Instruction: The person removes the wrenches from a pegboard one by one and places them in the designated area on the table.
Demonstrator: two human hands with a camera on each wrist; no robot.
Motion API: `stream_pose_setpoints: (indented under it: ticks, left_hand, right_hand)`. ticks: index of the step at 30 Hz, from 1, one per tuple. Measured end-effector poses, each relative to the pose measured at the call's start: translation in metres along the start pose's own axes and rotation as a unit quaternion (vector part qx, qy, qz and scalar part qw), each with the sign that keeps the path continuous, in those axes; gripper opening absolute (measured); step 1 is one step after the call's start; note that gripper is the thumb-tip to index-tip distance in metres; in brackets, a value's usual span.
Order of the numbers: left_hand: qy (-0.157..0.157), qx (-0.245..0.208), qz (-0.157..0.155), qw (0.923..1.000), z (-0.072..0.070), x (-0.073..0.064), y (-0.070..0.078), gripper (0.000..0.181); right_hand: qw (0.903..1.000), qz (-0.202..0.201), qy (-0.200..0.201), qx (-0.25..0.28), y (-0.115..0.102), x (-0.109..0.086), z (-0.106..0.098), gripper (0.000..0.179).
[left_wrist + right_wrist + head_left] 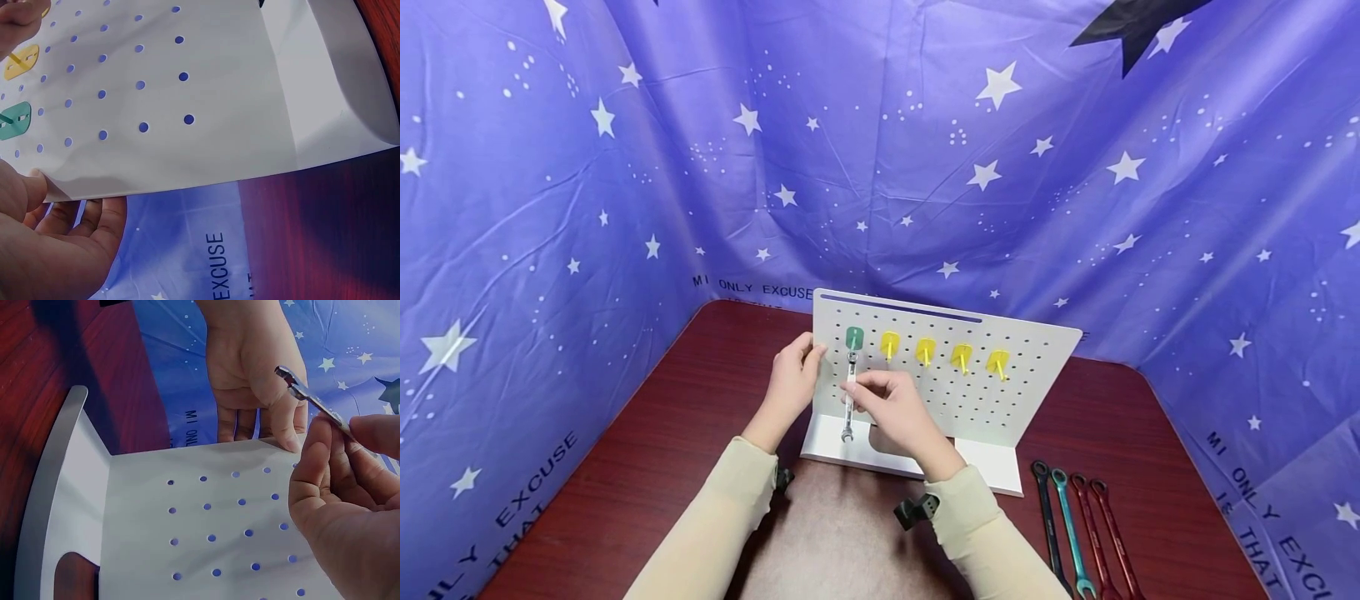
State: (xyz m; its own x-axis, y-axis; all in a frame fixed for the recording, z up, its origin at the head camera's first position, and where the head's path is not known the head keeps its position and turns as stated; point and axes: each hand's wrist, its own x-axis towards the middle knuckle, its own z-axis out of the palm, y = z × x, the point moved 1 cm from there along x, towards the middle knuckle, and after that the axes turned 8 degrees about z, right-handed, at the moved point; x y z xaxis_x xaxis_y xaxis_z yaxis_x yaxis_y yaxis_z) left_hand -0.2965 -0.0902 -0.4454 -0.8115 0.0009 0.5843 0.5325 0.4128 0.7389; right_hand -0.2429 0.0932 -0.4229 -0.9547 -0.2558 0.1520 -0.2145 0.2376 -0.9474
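A white pegboard (917,400) stands upright on the table, with a green hook (854,337) at its left and several yellow hooks (961,358) in a row beside it. My left hand (793,375) grips the board's left edge, thumb on the front and fingers behind, as the left wrist view shows. In my right hand (895,408) a silver wrench (849,400) is pinched between thumb and fingers. It hangs nearly vertical in front of the board, its upper ring end right at the green hook's peg. The right wrist view shows its open end (289,380) sticking out past the fingers.
On the table at the right lie several wrenches side by side: a black one (1049,521), a teal one (1072,529) and red ones (1097,533). Purple star-printed cloth (880,150) surrounds the dark red table (647,450) at the back and sides.
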Motion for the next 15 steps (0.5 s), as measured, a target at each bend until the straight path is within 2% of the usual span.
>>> stream_pose_setpoints:
  ticks: [6, 15]
  left_hand:
    - [0.003, 0.005, 0.004, 1.0, 0.0, 0.0, -0.001, 0.008]
    - [0.004, 0.001, 0.006, 1.0, 0.001, -0.001, -0.002, 0.01]
  right_hand:
    - [0.9999, -0.01, 0.0, 0.006, 0.002, -0.003, -0.003, 0.015]
    - [0.9999, 0.011, -0.001, -0.001, 0.004, -0.01, -0.011, 0.015]
